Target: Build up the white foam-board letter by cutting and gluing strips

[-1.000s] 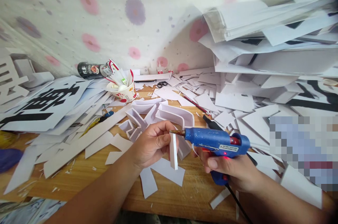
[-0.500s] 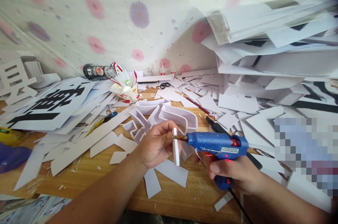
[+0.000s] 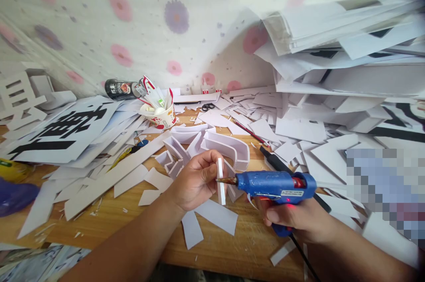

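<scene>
Between the thumb and fingers of my left hand (image 3: 199, 180) is a small strip of white foam board (image 3: 221, 189), held upright with its narrow edge toward me. My right hand (image 3: 292, 218) is wrapped round the handle of a blue glue gun (image 3: 270, 184), whose red light glows. The brown metal nozzle (image 3: 227, 180) points left and lies at the strip's edge; whether it touches cannot be made out. Just beyond my left hand stands a white foam-board character with raised walls (image 3: 226, 144). Two loose white pieces (image 3: 217, 216) lie on the wooden table below.
A paper cup (image 3: 162, 118) with wrappers stands behind, near a dark bottle (image 3: 119, 89) on its side. Scissors (image 3: 208, 107) lie at the back. White offcuts (image 3: 299, 129) and stacked sheets (image 3: 352, 29) fill the right. The gun's cord (image 3: 303, 257) runs toward me.
The glue gun's nozzle has shifted slightly down along the strip's edge, and a little left across it. My left hand keeps its hold on the strip, nearly still.
</scene>
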Available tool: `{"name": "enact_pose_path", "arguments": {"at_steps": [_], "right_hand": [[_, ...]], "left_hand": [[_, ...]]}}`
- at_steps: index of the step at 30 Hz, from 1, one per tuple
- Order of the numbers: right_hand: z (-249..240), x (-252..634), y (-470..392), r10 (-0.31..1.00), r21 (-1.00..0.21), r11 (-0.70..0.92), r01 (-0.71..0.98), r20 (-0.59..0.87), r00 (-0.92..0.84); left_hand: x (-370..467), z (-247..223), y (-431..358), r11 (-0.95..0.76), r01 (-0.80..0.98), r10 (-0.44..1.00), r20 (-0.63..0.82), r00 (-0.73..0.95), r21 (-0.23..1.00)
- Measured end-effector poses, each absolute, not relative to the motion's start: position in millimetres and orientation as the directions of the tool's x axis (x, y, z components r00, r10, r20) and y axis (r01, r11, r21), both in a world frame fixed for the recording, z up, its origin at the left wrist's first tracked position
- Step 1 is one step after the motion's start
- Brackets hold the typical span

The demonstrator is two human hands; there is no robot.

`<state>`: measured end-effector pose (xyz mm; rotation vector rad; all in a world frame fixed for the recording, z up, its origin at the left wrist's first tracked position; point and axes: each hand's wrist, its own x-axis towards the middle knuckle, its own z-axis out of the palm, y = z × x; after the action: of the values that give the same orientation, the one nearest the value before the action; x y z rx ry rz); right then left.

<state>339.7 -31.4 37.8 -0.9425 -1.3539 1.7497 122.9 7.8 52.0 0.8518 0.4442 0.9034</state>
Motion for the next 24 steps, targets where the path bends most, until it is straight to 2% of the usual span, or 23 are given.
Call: {"name": "enact_pose_path", "arguments": {"at_steps": [4,19,24], "right_hand": [[32.1,342.0,-29.8,0.897,-0.987,-0.117,-0.111,-0.057,-0.437],[34.8,334.7,-26.8,0.929,-0.937,-0.146,-0.318,-0.02,-0.369],[33.9,335.8,-27.4,0.923,-0.939,-0.129,-0.318,0.004,-0.386]], "left_hand": [[121.4,47.2,7.5,0.328,-0.474,0.806,0.02,0.591,0.817],[122.5,44.1,6.8,0.309,-0.444,0.798,0.024,0.602,0.841],[122.9,44.8,9.0,0.292,-0.45,0.822,0.019,0.569,0.844]]}}
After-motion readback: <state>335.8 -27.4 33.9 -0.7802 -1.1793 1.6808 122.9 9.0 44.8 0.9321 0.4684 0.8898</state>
